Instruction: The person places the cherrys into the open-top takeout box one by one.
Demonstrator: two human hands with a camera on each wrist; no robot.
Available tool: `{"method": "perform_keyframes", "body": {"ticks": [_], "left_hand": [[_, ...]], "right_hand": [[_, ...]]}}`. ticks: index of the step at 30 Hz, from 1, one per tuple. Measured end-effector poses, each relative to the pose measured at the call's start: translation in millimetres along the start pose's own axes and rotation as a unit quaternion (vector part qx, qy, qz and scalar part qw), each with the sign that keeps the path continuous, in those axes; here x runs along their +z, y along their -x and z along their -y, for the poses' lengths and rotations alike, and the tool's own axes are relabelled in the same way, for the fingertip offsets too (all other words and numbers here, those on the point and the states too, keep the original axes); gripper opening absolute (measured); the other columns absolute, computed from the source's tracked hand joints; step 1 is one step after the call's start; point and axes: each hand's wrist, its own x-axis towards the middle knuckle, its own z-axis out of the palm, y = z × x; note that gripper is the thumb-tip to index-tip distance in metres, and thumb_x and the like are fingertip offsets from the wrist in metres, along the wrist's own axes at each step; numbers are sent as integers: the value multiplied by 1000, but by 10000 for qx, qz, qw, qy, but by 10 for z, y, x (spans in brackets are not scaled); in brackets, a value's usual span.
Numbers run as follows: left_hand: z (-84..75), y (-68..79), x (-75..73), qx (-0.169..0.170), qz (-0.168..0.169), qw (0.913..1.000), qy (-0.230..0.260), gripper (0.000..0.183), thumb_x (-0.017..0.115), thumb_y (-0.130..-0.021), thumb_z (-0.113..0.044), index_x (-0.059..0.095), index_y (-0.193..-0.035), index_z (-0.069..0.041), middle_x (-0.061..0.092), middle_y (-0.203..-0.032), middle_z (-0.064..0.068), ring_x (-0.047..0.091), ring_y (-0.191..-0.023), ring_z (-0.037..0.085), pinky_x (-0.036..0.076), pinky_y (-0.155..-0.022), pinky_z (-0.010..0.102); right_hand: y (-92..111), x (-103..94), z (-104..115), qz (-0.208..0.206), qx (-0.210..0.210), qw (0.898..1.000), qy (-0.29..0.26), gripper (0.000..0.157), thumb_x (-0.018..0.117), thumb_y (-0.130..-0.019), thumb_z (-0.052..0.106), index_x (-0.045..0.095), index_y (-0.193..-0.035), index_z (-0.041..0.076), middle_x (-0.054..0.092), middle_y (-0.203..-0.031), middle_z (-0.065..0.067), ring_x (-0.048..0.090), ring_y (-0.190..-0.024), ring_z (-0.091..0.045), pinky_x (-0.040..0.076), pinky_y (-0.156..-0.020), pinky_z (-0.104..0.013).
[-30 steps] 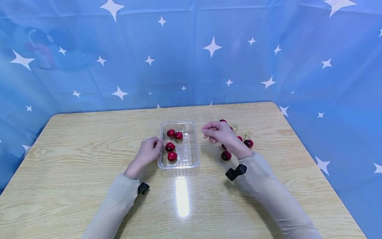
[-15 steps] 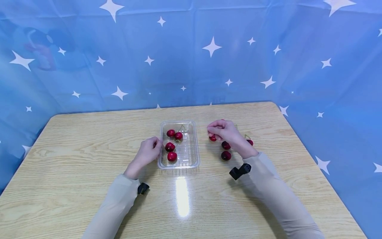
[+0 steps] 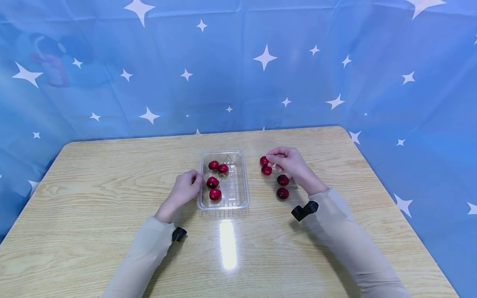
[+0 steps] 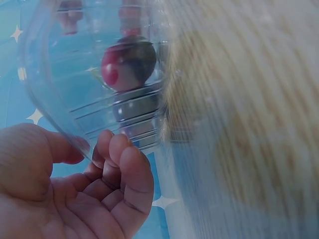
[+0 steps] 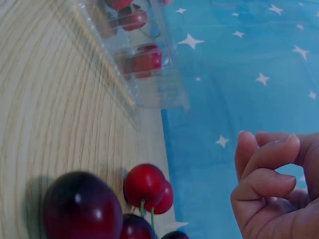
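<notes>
My left hand (image 3: 186,184) pinches the left rim of a clear plastic tray (image 3: 238,203); in the left wrist view the thumb lies on one side of the rim and the fingertips on the other. Several dark red cherries (image 3: 215,194), some with green stems, lie in the tray's left half. To the right of the tray, my right hand (image 3: 292,163) is over the loose cherries, fingertips right by two of them (image 3: 266,170). The right wrist view shows my right hand (image 5: 276,184) with loosely bent fingers and nothing between them. The hand and wrist hide part of the table there.
Two more cherries (image 3: 283,193) sit on the wooden table (image 3: 112,198), nearer to me than the right hand. A blue cloth with white stars (image 3: 223,62) hangs behind and beside the table. Both wrists carry small black cameras (image 3: 304,211).
My right hand has moved right and slightly away from me, uncovering two cherries on its left, while its wrist now covers the cherry on the far right. The left hand and tray stay put.
</notes>
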Motion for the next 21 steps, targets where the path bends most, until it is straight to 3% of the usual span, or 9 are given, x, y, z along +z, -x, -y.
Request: {"method": "perform_keyframes", "body": {"ticks": [7,21], "left_hand": [[-6,-8,-5,-3,17,10000,-26,28,45,-99,-14,53,-74,-3,50,-56,2,47,-46,13,37,-44,25],[-15,9,-5,-15,-21,10000,8,28,46,-98,-14,53,-73,-4,50,-56,2,47,-47,13,36,-45,24]], "right_hand": [[-35,-72,-61,-225,49,9997,64,23,57,-94,13,57,-108,-6,63,-78,-7,42,-50,-9,30,-47,-22],[-83,-227,-185,-427,329,9968,594,24,56,-94,18,58,-107,-3,66,-84,-6,44,-52,-8,38,-52,-22]]}}
